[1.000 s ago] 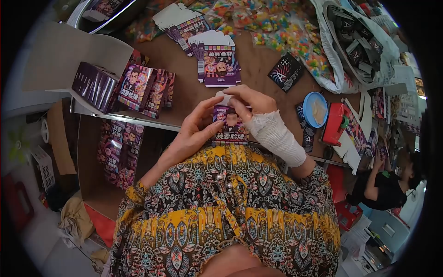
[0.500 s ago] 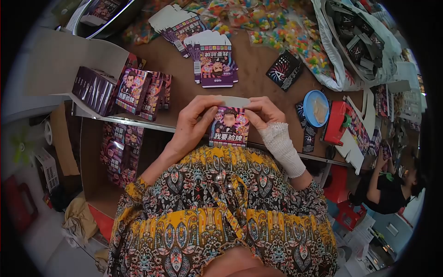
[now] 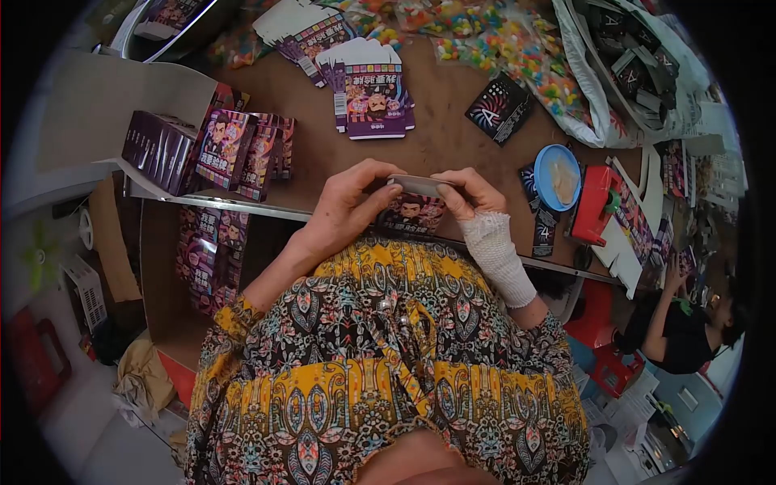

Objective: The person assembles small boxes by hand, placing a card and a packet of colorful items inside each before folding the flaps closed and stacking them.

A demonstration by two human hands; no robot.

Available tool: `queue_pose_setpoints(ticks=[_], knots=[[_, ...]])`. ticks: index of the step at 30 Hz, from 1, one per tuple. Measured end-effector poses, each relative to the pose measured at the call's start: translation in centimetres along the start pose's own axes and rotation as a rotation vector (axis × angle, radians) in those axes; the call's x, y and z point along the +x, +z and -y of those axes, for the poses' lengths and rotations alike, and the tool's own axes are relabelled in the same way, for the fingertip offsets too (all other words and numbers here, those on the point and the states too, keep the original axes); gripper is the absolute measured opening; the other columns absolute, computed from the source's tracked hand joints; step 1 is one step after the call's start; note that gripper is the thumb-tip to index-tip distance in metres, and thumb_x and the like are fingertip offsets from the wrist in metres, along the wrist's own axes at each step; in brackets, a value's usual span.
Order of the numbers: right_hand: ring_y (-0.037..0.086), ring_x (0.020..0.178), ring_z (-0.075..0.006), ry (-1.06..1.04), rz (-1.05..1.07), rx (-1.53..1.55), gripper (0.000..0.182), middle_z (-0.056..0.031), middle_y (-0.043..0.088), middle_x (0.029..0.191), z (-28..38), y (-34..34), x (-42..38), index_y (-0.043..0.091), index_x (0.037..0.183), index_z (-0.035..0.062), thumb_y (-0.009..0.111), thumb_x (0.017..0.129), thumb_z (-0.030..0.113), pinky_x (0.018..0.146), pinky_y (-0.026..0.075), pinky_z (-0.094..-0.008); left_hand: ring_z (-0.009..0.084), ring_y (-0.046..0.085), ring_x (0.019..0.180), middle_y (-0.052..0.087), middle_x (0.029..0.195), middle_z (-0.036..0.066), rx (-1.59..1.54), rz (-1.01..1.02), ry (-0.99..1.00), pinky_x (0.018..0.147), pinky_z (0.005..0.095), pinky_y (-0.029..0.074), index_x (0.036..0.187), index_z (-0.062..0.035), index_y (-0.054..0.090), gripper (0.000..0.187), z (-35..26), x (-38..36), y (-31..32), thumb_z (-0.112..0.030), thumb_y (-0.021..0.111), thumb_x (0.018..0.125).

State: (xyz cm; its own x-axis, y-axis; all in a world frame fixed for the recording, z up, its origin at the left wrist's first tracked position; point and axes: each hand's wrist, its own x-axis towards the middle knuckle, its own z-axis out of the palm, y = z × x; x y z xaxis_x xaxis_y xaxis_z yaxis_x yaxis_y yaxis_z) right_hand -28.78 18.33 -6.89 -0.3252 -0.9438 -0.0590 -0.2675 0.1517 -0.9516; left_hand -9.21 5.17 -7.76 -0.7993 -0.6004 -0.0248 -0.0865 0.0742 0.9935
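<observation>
Between my hands, just over the table's front edge, is a small purple printed box [image 3: 414, 215] with a cartoon figure on its face. It is tilted, its white top flap towards the far side. My left hand [image 3: 356, 198] pinches its upper left corner between thumb and fingers. My right hand [image 3: 469, 194], with a white knitted band [image 3: 497, 255] round the wrist, grips the upper right corner. Beyond them lies a stack of flat purple cartons [image 3: 373, 101] with white flaps. A second fanned stack of cartons [image 3: 311, 48] is behind it.
On the left stand filled purple boxes [image 3: 226, 149] in an open carton, with more boxes [image 3: 212, 250] below. Candy bags [image 3: 485, 40] cover the back. At right are a black packet [image 3: 499, 109], blue round lid [image 3: 556, 178], red tape dispenser [image 3: 594, 202], white sack [image 3: 594, 105] and another person [image 3: 679, 323].
The box has tipped so its front now faces lower and appears foreshortened. My fingers have closed in along its top edge. The view has shifted slightly.
</observation>
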Motion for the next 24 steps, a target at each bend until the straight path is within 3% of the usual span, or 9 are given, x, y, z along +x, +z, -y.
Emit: queue_pose_setpoints(ticks=[3,6,8,15,17,20,24], knots=[[0.061,0.090,-0.0114,0.072,0.002,0.080,0.020,-0.0037,0.065,0.099,0.4,-0.2,0.0,0.069,0.116,0.0025,0.065,0.099,0.013,0.081,0.047,-0.0253,0.0079,0.060,0.088,0.064,0.100,0.005,-0.015,-0.081,0.030,0.074,0.0252,0.051,0.112,0.0011,0.065,0.017,1.4,1.0,-0.1,-0.006,0.065,0.097],[0.062,0.091,-0.0133,-0.058,0.012,-0.020,0.021,-0.0050,0.066,0.100,-1.0,-0.2,0.0,0.070,0.117,0.0027,0.066,0.097,0.010,0.081,0.048,-0.0254,0.0083,0.060,0.093,0.066,0.104,0.004,0.031,-0.034,0.063,0.082,0.0235,0.049,0.110,0.0013,0.065,0.014,2.7,1.8,-0.5,-0.004,0.064,0.097],[0.063,0.087,-0.0146,-0.139,-0.057,-0.048,0.021,-0.0068,0.065,0.096,-1.4,0.4,0.0,0.071,0.115,0.0023,0.068,0.095,0.009,0.075,0.049,-0.0261,0.0094,0.061,0.095,0.067,0.102,0.005,-0.085,0.030,-0.042,0.084,0.0242,0.049,0.105,0.0016,0.065,0.011,3.1,2.2,-0.9,-0.005,0.065,0.096],[0.064,0.086,-0.0137,-0.136,-0.027,-0.068,0.020,-0.0065,0.065,0.097,-1.5,0.0,0.2,0.071,0.113,0.0018,0.069,0.094,0.008,0.075,0.050,-0.0256,0.0067,0.060,0.091,0.067,0.098,0.003,-0.087,0.112,-0.036,0.079,0.0249,0.050,0.104,0.0009,0.065,0.013,1.4,2.4,-1.8,-0.009,0.068,0.096],[0.062,0.085,-0.0104,0.010,0.022,0.026,0.016,-0.0037,0.066,0.095,-1.1,-0.4,0.3,0.071,0.109,0.0015,0.069,0.095,0.009,0.075,0.049,-0.0247,0.0058,0.060,0.088,0.066,0.095,0.001,0.004,0.131,-0.149,0.076,0.0247,0.050,0.104,0.0001,0.065,0.015,0.2,2.3,-1.7,-0.012,0.069,0.096],[0.061,0.085,-0.0078,0.184,0.015,0.195,0.014,-0.0007,0.066,0.093,-0.2,-0.2,0.3,0.070,0.106,0.0016,0.068,0.097,0.011,0.074,0.048,-0.0237,0.0032,0.057,0.081,0.064,0.089,-0.002,-0.001,0.064,-0.108,0.070,0.0219,0.048,0.102,-0.0018,0.065,0.014,-0.1,2.3,-1.0,-0.014,0.070,0.096],[0.060,0.084,-0.0062,0.191,0.024,0.156,0.014,0.0009,0.066,0.090,0.1,-0.3,0.2,0.068,0.104,0.0012,0.067,0.098,0.013,0.073,0.048,-0.0227,0.0031,0.054,0.076,0.064,0.085,-0.001,-0.100,0.115,-0.268,0.063,0.0227,0.045,0.100,-0.0005,0.065,0.018,-1.2,2.2,-1.2,-0.017,0.068,0.097]])
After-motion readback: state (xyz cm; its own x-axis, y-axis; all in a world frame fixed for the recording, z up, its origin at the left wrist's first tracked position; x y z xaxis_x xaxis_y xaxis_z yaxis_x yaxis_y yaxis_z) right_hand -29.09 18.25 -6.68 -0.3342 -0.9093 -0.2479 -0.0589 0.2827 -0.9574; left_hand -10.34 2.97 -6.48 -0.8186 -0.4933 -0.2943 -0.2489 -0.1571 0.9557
